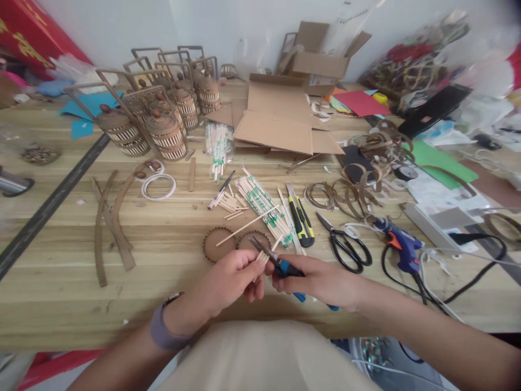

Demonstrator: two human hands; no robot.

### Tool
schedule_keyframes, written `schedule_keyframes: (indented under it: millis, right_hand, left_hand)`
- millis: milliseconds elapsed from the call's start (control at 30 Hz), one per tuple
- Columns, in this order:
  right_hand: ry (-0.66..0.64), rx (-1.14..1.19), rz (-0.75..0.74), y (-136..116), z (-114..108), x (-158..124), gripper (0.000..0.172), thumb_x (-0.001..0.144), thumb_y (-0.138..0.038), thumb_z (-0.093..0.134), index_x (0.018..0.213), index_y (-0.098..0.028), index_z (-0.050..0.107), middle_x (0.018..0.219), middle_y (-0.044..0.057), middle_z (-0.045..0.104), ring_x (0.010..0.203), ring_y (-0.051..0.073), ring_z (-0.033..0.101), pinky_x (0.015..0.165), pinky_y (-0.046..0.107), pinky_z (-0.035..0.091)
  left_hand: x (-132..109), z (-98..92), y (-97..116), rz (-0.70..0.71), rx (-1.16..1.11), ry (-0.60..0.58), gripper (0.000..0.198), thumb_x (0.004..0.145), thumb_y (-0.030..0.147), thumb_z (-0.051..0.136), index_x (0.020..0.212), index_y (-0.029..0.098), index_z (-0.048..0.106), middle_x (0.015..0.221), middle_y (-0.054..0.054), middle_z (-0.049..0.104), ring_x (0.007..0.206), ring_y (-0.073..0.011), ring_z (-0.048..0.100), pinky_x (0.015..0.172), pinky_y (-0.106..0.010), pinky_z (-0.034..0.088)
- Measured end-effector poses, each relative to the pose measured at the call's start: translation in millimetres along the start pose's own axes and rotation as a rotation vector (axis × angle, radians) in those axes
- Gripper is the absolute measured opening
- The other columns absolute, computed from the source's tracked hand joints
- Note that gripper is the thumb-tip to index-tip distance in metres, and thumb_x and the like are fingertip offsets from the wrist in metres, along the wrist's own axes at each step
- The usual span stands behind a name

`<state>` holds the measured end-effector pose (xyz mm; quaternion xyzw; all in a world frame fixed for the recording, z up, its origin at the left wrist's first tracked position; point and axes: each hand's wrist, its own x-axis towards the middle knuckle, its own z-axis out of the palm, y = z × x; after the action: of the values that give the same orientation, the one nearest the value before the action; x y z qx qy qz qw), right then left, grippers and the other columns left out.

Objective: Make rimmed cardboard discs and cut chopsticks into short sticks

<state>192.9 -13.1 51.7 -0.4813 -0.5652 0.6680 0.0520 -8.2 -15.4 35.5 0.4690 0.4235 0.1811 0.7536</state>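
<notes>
My left hand (236, 277) is closed, pinching a few thin wooden sticks (264, 256) between thumb and fingers. Blue-handled shears (288, 267) are gripped in my right hand (317, 279), their dark blades crossing over the sticks. The two hands meet close together near the table's front edge. Just beyond them lie two round brown cardboard discs (218, 244) with notched rims. One long stick (246, 225) rests across the discs. Short cut stick pieces (232, 205) and wrapped chopsticks (264, 203) with green print lie farther on.
To the right are a yellow-black utility knife (300, 220), black scissors (345, 244) and a blue glue gun (402, 244) with its cable. Several small lantern-like baskets (166, 136) stand back left. Flattened cardboard (277, 125) lies at the back; brown strips (109, 222) lie left.
</notes>
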Motion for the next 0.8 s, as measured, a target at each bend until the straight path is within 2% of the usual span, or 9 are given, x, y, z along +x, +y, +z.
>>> schedule_keyframes:
  millis: [200, 333, 433, 600, 667, 733, 800]
  right_hand:
    - [0.020, 0.007, 0.017, 1.4, 4.0, 2.5, 0.014, 0.073, -0.022, 0.055, 0.087, -0.020, 0.054, 0.071, -0.004, 0.049, 0.067, 0.013, 0.046, 0.061, 0.025, 0.038]
    - [0.053, -0.073, 0.004, -0.5, 6.9, 3.0, 0.005, 0.080, -0.024, 0.053, 0.081, -0.021, 0.049, 0.064, -0.006, 0.042, 0.060, 0.011, 0.041, 0.056, 0.023, 0.035]
    - [0.055, -0.106, -0.040, -1.4, 7.0, 2.8, 0.010, 0.086, -0.030, 0.051, 0.083, -0.021, 0.051, 0.067, -0.005, 0.043, 0.062, 0.012, 0.041, 0.058, 0.024, 0.036]
    - [0.062, -0.162, -0.128, 5.2, -2.0, -0.7, 0.019, 0.084, -0.036, 0.055, 0.095, -0.021, 0.060, 0.093, 0.002, 0.061, 0.086, 0.018, 0.055, 0.076, 0.028, 0.044]
    - [0.182, -0.240, -0.105, 10.3, -7.2, -2.0, 0.021, 0.086, -0.037, 0.052, 0.095, -0.020, 0.060, 0.094, 0.004, 0.064, 0.086, 0.019, 0.058, 0.078, 0.030, 0.045]
    - [0.432, -0.375, -0.125, 13.7, -10.7, -1.8, 0.022, 0.089, -0.037, 0.049, 0.098, -0.020, 0.058, 0.095, 0.007, 0.066, 0.087, 0.022, 0.060, 0.080, 0.035, 0.047]
    - [0.663, -0.513, -0.248, 14.2, -10.7, 0.4, 0.022, 0.091, -0.035, 0.047, 0.104, -0.020, 0.055, 0.108, 0.012, 0.066, 0.099, 0.026, 0.060, 0.087, 0.040, 0.046]
  left_hand:
    - [-1.5, 2.3, 3.2, 0.010, 0.011, 0.017, 0.050, 0.080, 0.067, 0.053, 0.081, 0.017, 0.057, 0.053, 0.005, 0.049, 0.048, -0.0091, 0.040, 0.048, -0.024, 0.031]
    - [-1.3, 3.9, 3.8, 0.026, 0.023, 0.028, 0.048, 0.082, 0.065, 0.052, 0.081, 0.017, 0.057, 0.052, 0.006, 0.047, 0.048, -0.0088, 0.038, 0.048, -0.023, 0.030]
    - [-1.3, 3.0, 3.0, 0.036, 0.048, 0.040, 0.046, 0.084, 0.063, 0.051, 0.078, 0.018, 0.055, 0.053, 0.006, 0.047, 0.048, -0.0086, 0.038, 0.049, -0.023, 0.030]
    - [-9.3, -10.1, 9.2, 0.067, 0.105, 0.093, 0.042, 0.088, 0.059, 0.047, 0.087, 0.018, 0.056, 0.057, 0.005, 0.050, 0.051, -0.0103, 0.042, 0.052, -0.024, 0.032]
    - [-13.5, -16.8, 13.1, 0.063, 0.176, 0.156, 0.038, 0.091, 0.055, 0.044, 0.088, 0.018, 0.055, 0.056, 0.006, 0.049, 0.051, -0.0112, 0.042, 0.053, -0.024, 0.033]
    - [-15.6, -20.5, 15.1, 0.036, 0.294, 0.184, 0.036, 0.093, 0.052, 0.041, 0.087, 0.019, 0.055, 0.055, 0.006, 0.048, 0.052, -0.0124, 0.042, 0.055, -0.025, 0.033]
    - [-14.8, -19.9, 14.1, 0.034, 0.437, 0.184, 0.035, 0.094, 0.049, 0.039, 0.083, 0.020, 0.056, 0.056, 0.004, 0.049, 0.053, -0.0141, 0.044, 0.057, -0.026, 0.034]
